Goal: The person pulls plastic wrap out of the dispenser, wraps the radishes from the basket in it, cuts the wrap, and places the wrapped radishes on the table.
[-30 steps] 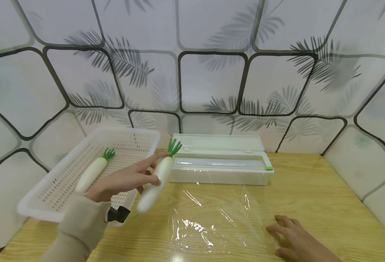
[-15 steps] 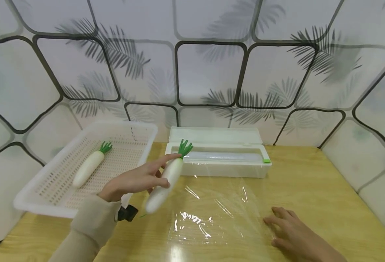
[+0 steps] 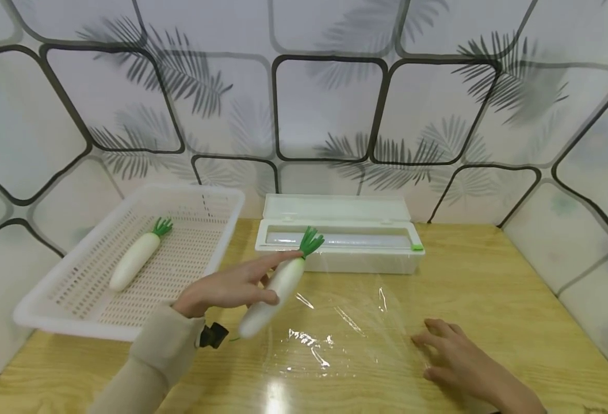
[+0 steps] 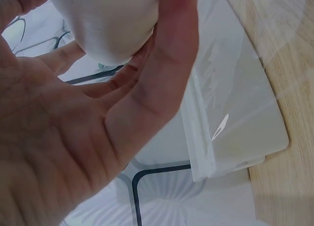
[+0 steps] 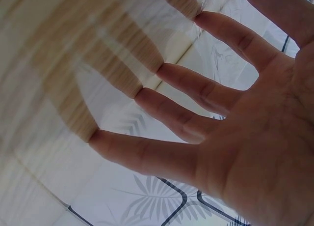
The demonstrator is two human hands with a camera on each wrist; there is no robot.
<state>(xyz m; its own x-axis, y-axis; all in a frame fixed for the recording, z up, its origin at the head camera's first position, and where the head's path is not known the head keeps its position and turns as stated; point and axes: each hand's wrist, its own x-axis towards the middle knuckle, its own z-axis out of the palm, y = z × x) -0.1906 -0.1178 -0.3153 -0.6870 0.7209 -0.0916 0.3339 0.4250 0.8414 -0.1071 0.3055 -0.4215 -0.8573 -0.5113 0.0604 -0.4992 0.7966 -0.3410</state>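
Observation:
My left hand (image 3: 236, 286) grips a white radish (image 3: 282, 283) with green leaf stubs, held tilted over the left edge of a sheet of plastic wrap (image 3: 335, 328). In the left wrist view the pale body of the radish (image 4: 108, 19) sits between thumb and fingers. At the right edge of the wrap, my right hand (image 3: 461, 359) rests its fingertips on the table with the fingers spread. The right wrist view shows those fingertips (image 5: 147, 96) touching the glossy surface. The wrap runs back to a white dispenser box (image 3: 340, 261) whose lid stands up, a roll inside.
A white perforated basket (image 3: 221, 241) stands at the left, with a second radish (image 3: 135, 261) lying in it. Behind the wooden table (image 3: 490, 276) rises a patterned wall covering (image 3: 329, 109). A green slider (image 3: 417, 247) sits at the box's right end.
My left hand has carried the radish rightward from beside the basket to over the wrap's left edge. The right hand stays at the wrap's right edge; the head view has tilted slightly down.

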